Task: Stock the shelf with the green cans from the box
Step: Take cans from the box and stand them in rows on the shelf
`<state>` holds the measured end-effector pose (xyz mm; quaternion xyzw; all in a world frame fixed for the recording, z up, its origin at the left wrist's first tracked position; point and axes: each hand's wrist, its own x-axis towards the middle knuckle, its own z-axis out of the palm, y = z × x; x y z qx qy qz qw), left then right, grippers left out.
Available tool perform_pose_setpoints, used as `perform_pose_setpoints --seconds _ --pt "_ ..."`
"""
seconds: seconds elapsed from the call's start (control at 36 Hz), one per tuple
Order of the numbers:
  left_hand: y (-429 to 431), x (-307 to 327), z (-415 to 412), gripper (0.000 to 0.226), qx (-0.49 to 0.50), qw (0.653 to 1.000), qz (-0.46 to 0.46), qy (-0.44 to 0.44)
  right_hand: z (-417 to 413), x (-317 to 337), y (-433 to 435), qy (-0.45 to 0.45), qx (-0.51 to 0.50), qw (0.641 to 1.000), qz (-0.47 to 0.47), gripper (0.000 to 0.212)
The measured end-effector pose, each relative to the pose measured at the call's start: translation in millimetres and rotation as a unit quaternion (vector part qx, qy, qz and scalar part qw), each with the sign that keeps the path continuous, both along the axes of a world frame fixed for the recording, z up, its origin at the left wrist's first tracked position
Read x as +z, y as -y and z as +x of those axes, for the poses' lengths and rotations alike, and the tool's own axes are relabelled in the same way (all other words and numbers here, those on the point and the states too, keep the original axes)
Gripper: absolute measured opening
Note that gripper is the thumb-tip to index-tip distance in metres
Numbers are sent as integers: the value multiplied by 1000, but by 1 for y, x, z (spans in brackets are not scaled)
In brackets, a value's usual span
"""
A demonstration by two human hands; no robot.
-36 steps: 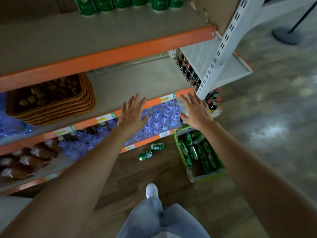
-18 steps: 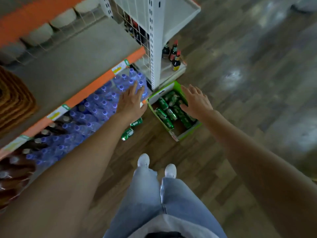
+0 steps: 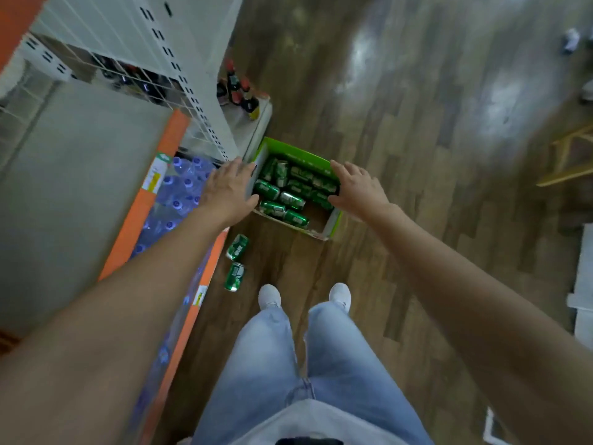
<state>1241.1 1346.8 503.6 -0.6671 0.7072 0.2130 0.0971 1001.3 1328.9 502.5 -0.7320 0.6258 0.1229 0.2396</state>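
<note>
A green and white cardboard box [image 3: 332, 224] stands on the wooden floor beside the shelf, with several green cans [image 3: 290, 199] lying in it. Two more green cans [image 3: 237, 247] lie loose on the floor by the shelf's orange edge. My left hand [image 3: 229, 187] hovers with relaxed fingers over the box's left wall and holds nothing. Over the box's right side my right hand [image 3: 357, 187] is spread, likewise holding nothing. Whether either hand touches the box I cannot tell.
The grey shelf with an orange edge [image 3: 144, 207] runs along the left, with packs of blue-capped water bottles [image 3: 179, 191] below it. Dark sauce bottles [image 3: 239, 93] stand on a low white ledge behind the box. My feet [image 3: 303, 295] are just short of the box.
My view has tipped down from the shelves to the floor. Both hands have come down from shelf height and now frame the box on either side.
</note>
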Motion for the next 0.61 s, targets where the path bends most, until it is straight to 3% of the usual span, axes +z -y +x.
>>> perform_pose_setpoints --seconds 0.22,0.61 --pt "35 -25 -13 71 -82 996 23 5 -19 -23 -7 -11 -82 996 20 73" --pt "102 -84 -24 77 -142 986 67 60 -42 -82 38 -14 -121 990 75 72"
